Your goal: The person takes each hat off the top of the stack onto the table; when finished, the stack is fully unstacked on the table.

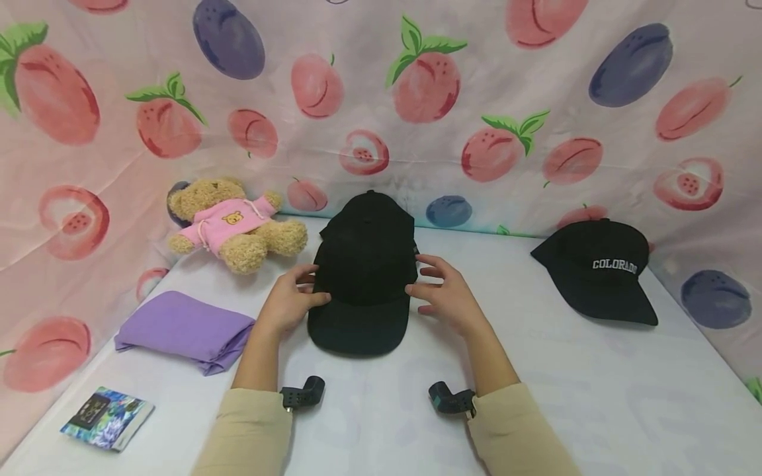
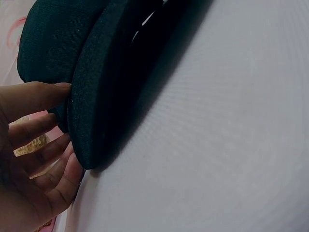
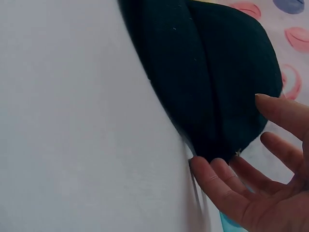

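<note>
A plain black cap sits in the middle of the white table with its brim toward me; the rounded crown of another black cap shows behind it. My left hand pinches the front cap's left side, thumb where the brim meets the crown. In the left wrist view the fingers bend at the brim's edge. My right hand is at the right side with fingers spread and loosely bent. In the right wrist view, its lower fingertips are right at the cap's lower edge, while the thumb stands off the crown.
A black cap lettered COLORADO lies at the right. On the left are a teddy bear in a pink top, a folded purple cloth and a small colourful packet. A fruit-patterned curtain hangs behind the table.
</note>
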A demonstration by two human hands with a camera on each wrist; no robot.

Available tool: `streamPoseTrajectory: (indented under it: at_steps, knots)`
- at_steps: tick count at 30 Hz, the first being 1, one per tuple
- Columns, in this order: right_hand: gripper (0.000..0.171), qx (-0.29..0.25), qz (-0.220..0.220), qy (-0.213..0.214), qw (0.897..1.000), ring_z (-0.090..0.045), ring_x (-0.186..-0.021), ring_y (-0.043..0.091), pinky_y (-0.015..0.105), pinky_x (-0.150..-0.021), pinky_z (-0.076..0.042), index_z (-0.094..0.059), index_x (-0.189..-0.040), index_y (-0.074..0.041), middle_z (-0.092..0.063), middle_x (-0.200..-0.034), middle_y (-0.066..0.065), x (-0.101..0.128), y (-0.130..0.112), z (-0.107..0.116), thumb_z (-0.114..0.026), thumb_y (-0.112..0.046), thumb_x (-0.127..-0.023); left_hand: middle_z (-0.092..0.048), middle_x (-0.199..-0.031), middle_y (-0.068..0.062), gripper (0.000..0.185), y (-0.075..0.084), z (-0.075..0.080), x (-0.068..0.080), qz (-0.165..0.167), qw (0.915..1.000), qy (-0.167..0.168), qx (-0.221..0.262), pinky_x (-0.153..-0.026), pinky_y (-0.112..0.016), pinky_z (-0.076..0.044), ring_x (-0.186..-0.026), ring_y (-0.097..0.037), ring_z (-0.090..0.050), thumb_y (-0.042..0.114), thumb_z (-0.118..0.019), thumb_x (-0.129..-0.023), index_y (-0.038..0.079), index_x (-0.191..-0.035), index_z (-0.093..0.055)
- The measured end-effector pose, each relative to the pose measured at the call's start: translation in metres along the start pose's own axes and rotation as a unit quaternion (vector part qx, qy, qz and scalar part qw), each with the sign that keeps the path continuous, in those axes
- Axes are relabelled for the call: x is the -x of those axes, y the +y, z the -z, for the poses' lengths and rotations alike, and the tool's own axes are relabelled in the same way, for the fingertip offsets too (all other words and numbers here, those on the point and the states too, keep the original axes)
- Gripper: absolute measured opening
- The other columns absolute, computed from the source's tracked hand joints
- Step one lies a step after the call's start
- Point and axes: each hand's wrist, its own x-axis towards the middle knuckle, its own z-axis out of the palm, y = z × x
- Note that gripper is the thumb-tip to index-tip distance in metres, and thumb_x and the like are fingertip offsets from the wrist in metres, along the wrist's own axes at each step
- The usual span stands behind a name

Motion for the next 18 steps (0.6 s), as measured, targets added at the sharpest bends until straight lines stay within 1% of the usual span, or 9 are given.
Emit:
streamPoseTrajectory:
  at_steps: [4, 10, 14, 18]
  knots:
    - [0.069, 0.006, 0.006, -0.009, 1.0, -0.05, -0.14, 0.043, 0.052, -0.094, -0.059, -0.044, -0.156, -0.022, -0.039, -0.16, 0.017, -0.001, 0.001, -0.008, -0.073, -0.015, -0.094, -0.051, -0.152, -0.024, 0.07, 0.0, 0.0, 0.0, -0.002, 1.0, 0.002, 0.002, -0.114, -0.05, -0.045, -0.136, -0.038, -0.054, 0.011, -0.073, -0.092, 0.005, -0.155, -0.044]
    - [0.071, 0.027, 0.009, 0.002, 1.0, -0.051, -0.139, 0.044, 0.047, -0.088, -0.062, -0.044, -0.156, -0.024, -0.037, -0.162, 0.015, -0.003, 0.003, -0.019, -0.074, -0.011, -0.092, -0.051, -0.151, -0.025, 0.07, 0.0, -0.001, -0.001, -0.004, 1.0, 0.004, 0.0, -0.114, -0.05, -0.044, -0.136, -0.038, -0.054, 0.011, -0.073, -0.092, 0.004, -0.155, -0.044]
    - [0.073, 0.037, 0.009, 0.016, 0.999, -0.057, -0.133, 0.041, 0.043, -0.083, -0.063, -0.045, -0.155, -0.025, -0.039, -0.162, 0.015, -0.003, 0.004, -0.022, -0.075, -0.008, -0.091, -0.05, -0.152, -0.025, 0.07, 0.0, -0.001, -0.001, -0.005, 1.0, 0.004, 0.001, -0.115, -0.05, -0.043, -0.136, -0.039, -0.054, 0.011, -0.073, -0.092, 0.004, -0.155, -0.044]
    - [0.074, 0.047, 0.011, 0.028, 0.998, -0.063, -0.123, 0.037, 0.039, -0.077, -0.064, -0.047, -0.154, -0.025, -0.042, -0.16, 0.014, -0.003, 0.004, -0.024, -0.077, -0.006, -0.089, -0.05, -0.152, -0.025, 0.07, 0.001, -0.001, -0.001, -0.004, 1.0, 0.004, 0.001, -0.115, -0.05, -0.043, -0.136, -0.039, -0.054, 0.01, -0.074, -0.091, 0.004, -0.155, -0.044]
